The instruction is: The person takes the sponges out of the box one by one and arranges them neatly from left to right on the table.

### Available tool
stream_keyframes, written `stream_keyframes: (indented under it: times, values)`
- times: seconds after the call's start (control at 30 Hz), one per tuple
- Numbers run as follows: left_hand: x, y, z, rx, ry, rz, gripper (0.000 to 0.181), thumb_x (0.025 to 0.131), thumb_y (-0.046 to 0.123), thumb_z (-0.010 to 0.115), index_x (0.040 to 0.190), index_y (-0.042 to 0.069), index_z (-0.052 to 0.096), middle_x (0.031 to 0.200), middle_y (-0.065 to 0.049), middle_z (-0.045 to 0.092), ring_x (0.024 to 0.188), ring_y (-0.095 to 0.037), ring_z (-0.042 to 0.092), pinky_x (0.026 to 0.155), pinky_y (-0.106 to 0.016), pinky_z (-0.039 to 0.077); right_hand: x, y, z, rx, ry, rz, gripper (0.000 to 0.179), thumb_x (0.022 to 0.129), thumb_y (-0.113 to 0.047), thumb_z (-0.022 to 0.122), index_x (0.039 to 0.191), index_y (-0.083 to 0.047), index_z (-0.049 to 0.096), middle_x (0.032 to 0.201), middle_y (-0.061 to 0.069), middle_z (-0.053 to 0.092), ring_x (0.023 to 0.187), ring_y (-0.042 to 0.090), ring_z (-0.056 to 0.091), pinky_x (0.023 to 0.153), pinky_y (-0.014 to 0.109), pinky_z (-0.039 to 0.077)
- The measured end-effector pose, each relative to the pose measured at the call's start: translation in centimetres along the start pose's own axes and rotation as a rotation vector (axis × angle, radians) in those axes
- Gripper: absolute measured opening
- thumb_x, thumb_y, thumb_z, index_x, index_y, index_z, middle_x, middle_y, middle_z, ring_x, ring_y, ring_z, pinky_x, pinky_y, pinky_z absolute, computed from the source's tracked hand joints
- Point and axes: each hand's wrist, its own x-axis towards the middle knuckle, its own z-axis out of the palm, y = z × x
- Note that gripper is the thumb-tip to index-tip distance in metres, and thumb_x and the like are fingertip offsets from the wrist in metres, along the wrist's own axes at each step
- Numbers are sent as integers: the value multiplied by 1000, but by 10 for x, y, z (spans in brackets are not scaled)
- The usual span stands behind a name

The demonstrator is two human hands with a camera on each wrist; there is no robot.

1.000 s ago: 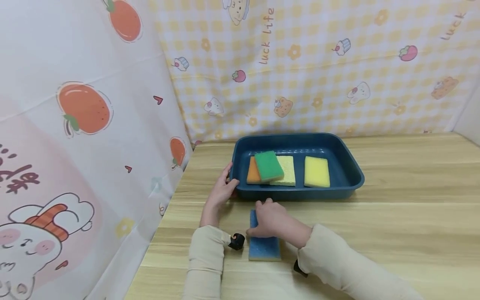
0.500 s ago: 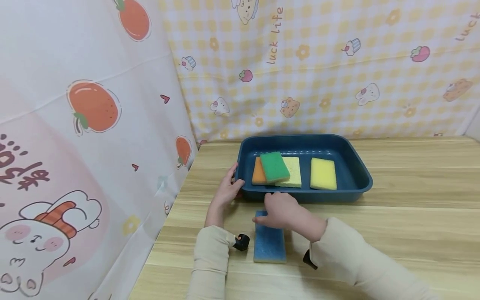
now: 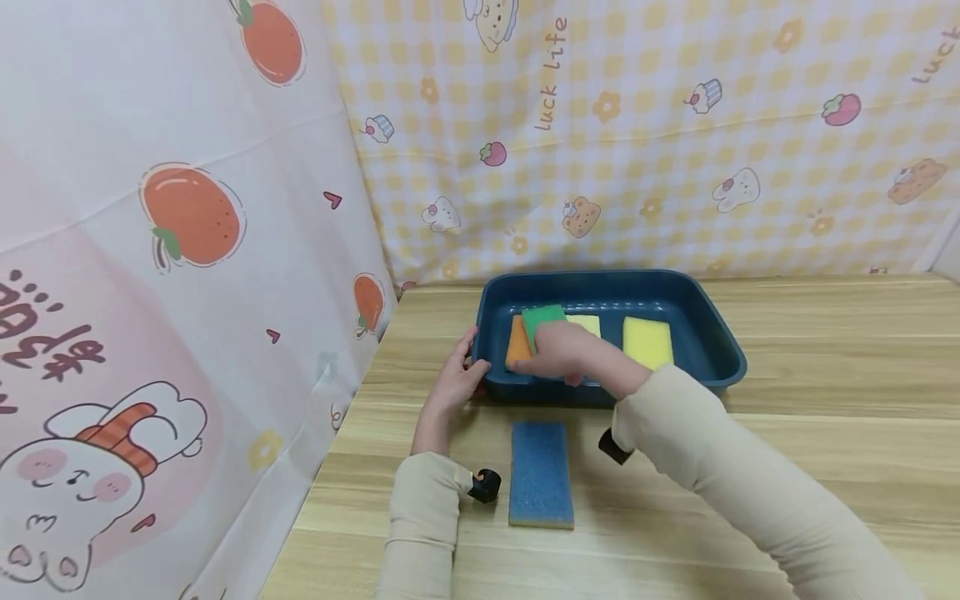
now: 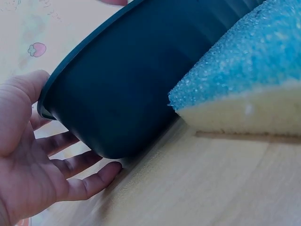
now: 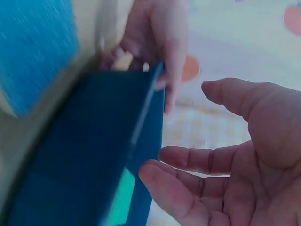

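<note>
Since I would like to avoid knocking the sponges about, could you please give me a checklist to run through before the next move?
1. Tray steadied: ok, the left grip holds its left end.
2. Right grip free: ok, its fingers are spread and hold nothing.
3. Green sponge lying by itself: not ok, it overlaps the orange sponge.
4. Right grip touching the green sponge: cannot tell, as it hides part of that sponge in the head view.
5. Blue sponge apart from the tray: ok, it lies on the table with a gap before the near wall.
</note>
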Motion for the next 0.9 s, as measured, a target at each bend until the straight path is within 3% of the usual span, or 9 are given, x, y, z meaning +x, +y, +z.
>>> stream_keyframes:
  times: [0.17,0.27,0.4,0.53,0.73,0.9]
  values:
    - [1,-2,-1,2,2,-23,62,88,12,48,142,31,24,140,-6,31,113,-30,43,83,-45,46,23,3,-20,74,29,79,41,85,-46,54,65,-11,45,52,-2,31,45,17,51,55,32,51]
    - [2,-3,-1,5,3,-25,62,88,13,48,142,32,24,141,-6,30,114,-31,42,84,-46,45,37,7,-29,147,33,128,40,86,-46,52,73,-8,47,58,1,33,58,23,58,59,33,52]
    - [1,-2,-1,6,0,-14,62,89,13,49,142,32,24,140,-7,31,114,-31,42,85,-47,44,52,16,-34,264,34,185,48,87,-43,52,107,0,48,89,11,48,85,34,60,65,37,52]
    - [-1,1,-3,6,-1,-9,62,89,12,48,143,30,24,141,-8,31,113,-32,43,83,-46,45,63,22,-34,318,60,200,56,87,-39,53,124,2,41,124,19,44,99,39,53,74,44,50]
    - [-1,2,-3,13,4,-6,63,88,11,49,142,29,25,140,-8,32,112,-31,44,81,-44,47,70,28,-29,285,105,202,48,86,-34,56,118,1,48,120,19,48,104,35,49,73,46,48]
    - [-1,1,-2,25,1,0,62,88,12,50,143,28,25,138,-9,34,113,-31,45,81,-45,47,71,28,-25,201,112,192,42,85,-30,59,113,1,54,113,18,54,98,31,51,80,42,45]
